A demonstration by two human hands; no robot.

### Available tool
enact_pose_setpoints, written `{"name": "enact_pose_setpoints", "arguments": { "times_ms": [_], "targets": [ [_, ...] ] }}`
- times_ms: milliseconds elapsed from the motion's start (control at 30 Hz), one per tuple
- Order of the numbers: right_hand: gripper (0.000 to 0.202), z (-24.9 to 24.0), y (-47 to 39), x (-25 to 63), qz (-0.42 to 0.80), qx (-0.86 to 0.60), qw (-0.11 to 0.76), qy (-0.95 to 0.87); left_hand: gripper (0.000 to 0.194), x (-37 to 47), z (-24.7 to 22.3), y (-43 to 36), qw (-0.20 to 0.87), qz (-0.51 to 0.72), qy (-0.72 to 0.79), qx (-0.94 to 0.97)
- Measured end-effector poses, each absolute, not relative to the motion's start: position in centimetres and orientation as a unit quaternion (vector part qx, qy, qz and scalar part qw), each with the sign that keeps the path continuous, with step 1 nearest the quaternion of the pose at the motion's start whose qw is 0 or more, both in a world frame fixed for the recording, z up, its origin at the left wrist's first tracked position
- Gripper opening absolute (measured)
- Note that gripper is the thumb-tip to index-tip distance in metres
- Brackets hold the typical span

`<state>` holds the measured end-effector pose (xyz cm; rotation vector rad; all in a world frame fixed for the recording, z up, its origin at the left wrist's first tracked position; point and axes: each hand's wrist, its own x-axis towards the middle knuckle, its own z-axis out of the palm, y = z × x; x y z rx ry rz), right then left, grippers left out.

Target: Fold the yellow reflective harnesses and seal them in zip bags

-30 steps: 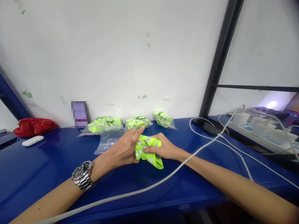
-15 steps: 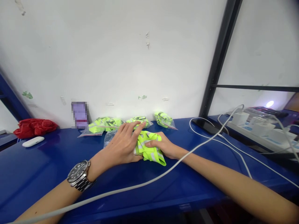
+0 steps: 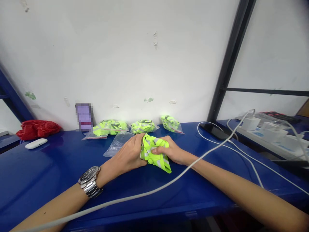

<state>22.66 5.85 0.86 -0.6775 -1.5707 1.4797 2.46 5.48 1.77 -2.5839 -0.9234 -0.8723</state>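
1. The left hand (image 3: 129, 154) is closed around the left side of a bunched neon-yellow fabric strap with grey reflective stripes (image 3: 154, 153); a steel wristwatch (image 3: 90, 184) sits on that wrist.
2. The right hand (image 3: 170, 150) grips the right side of the same strap, thumb laid across its front and fingers curled over the top.
3. The strap is pressed between both hands and rests on the glossy blue table top (image 3: 36, 174), at the middle of the table and near the wall.
4. An empty clear plastic zip bag (image 3: 118, 142) lies flat just behind the left hand.
5. Three filled clear bags of neon-yellow straps (image 3: 142, 126) lie in a row along the white wall (image 3: 116, 54).
6. A white cable (image 3: 149, 192) runs across the table in front of both forearms and rises toward the white chargers on a power strip (image 3: 265, 130) at the right.
7. A crumpled red bag (image 3: 37, 128) and a small white oval device (image 3: 36, 143) lie at the far left.
8. A black metal post (image 3: 229, 61) stands right of centre.
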Motion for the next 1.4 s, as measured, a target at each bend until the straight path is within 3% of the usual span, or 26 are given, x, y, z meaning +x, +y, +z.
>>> {"name": "enact_pose_setpoints", "arguments": {
  "times_ms": [300,500,633,933,1033,1200,1400],
  "targets": [
    [0.016,1.5,5.3,22.1,0.513,-0.26,0.373,-0.728,0.056,3.0,2.8,3.8,0.248,-0.279,-0.21,-0.904],
    [0.011,1.4,4.7,21.1,0.432,-0.226,0.402,-0.775,0.069,3.4,3.5,3.0,0.279,-0.204,-0.194,-0.918],
    [0.005,1.4,4.1,20.5,0.344,-0.277,0.426,-0.79,0.079,3.1,3.1,3.3,0.269,-0.194,-0.202,-0.921],
    [0.009,1.3,4.5,20.8,0.313,-0.309,0.477,-0.761,0.081,2.8,4.7,3.0,0.251,-0.23,-0.224,-0.913],
    [0.011,1.8,4.4,21.1,0.289,-0.309,0.506,-0.751,0.067,2.0,5.2,2.6,0.205,-0.297,-0.235,-0.902],
    [0.014,1.8,4.4,21.5,0.239,-0.339,0.494,-0.764,0.006,1.9,4.2,3.6,0.129,-0.375,-0.323,-0.859],
    [0.018,1.4,4.1,21.7,0.136,-0.409,0.421,-0.798,0.015,3.0,3.9,3.8,0.057,-0.316,-0.4,-0.858]
  ]
}}
